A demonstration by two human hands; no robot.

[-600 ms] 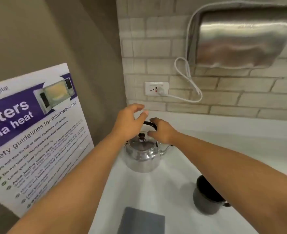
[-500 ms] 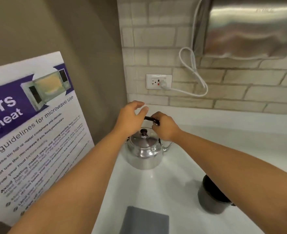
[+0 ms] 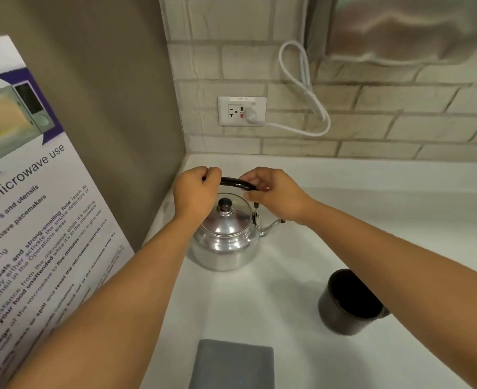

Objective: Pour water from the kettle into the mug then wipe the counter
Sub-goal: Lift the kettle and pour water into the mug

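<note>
Hands on the handle: your left hand (image 3: 196,192) and right hand (image 3: 274,193) are both closed on the black bail handle (image 3: 238,183) of the steel kettle (image 3: 224,242), which sits on the white table (image 3: 259,304) directly below your fingers. Judge it rigid, smooth-sided and heavy if full; the swinging handle is likely the only safe hold, since bare metal may be hot and slick. Nearer you than your right fingers stands the dark mug (image 3: 349,303), upright and apparently empty; the grey cloth (image 3: 231,364) lies nearer still.
</note>
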